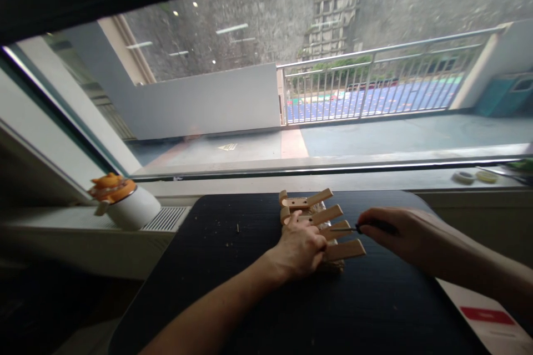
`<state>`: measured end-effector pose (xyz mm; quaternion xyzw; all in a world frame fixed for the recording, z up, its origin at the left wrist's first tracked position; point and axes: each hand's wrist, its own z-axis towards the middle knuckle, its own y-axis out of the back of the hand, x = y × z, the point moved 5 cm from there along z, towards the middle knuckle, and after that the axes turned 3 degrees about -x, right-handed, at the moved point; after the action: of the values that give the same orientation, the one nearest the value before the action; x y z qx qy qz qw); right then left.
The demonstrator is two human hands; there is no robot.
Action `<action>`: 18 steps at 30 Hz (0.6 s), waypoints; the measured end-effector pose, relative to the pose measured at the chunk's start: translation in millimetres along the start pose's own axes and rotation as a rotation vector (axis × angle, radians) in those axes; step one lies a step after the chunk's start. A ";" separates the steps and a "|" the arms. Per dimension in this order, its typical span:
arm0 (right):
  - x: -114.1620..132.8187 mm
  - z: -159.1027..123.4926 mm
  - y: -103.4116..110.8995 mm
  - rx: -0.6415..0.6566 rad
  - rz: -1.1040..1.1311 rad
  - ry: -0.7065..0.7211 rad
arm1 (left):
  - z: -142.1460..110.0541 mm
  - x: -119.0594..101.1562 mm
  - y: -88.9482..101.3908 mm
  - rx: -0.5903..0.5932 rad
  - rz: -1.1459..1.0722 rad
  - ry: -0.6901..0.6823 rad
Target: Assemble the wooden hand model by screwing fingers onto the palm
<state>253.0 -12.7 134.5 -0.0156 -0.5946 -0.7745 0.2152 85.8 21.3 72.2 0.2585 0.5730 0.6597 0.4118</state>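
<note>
A pale wooden assembly (318, 215) of several flat slats with rounded ends lies on a dark table (233, 288) near the window. My left hand (300, 248) rests on its near part, fingers curled over it and pressing it down. My right hand (395, 232) comes in from the right and is closed round a small dark-handled screwdriver (353, 228), whose thin shaft points left at one of the slats. The lower part of the wooden piece is hidden under my left hand.
Wood crumbs (227, 230) are scattered on the table left of the piece. A white cup with an orange cat-shaped lid (120, 199) lies on the sill at the left. Two small rolls (474, 177) sit on the sill at far right. A white and red sheet (487, 316) lies at the table's right edge.
</note>
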 end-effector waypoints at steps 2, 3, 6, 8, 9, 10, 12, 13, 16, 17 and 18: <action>-17.4 -14.3 -21.2 -0.064 0.185 -0.135 | -1.1 -0.1 0.0 -0.010 0.004 -0.010; -24.4 -21.2 -32.8 -0.118 0.244 -0.213 | -1.6 -0.3 0.1 -0.013 0.008 -0.017; -28.0 -34.5 -70.5 -0.145 0.463 -0.281 | -2.5 -1.5 1.4 -0.013 0.006 -0.041; -26.5 -38.4 -85.3 -0.164 0.561 -0.329 | -2.2 -0.9 4.2 -0.022 -0.052 -0.023; -25.3 -39.3 -89.1 -0.164 0.591 -0.350 | -1.9 0.2 6.0 -0.029 -0.100 0.000; -23.8 -39.9 -90.6 -0.163 0.612 -0.365 | -1.5 1.3 7.8 -0.035 -0.147 0.024; -20.2 -40.6 -89.0 -0.145 0.640 -0.377 | -1.6 2.9 11.1 -0.035 -0.207 0.056; -18.3 -41.3 -87.0 -0.136 0.649 -0.378 | -2.2 2.9 12.7 -0.030 -0.212 0.058; -12.1 -46.3 -82.1 -0.122 0.672 -0.382 | -7.6 1.4 20.6 -0.041 -0.192 0.060; -9.9 -49.2 -81.5 -0.133 0.681 -0.380 | -10.6 0.8 24.8 -0.061 -0.190 0.071; -7.5 -52.6 -81.5 -0.150 0.694 -0.375 | -14.0 0.2 29.5 -0.085 -0.190 0.085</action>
<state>243.2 -42.9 42.5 -0.3722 -0.5248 -0.6807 0.3503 67.0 13.8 97.8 0.1569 0.5833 0.6519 0.4585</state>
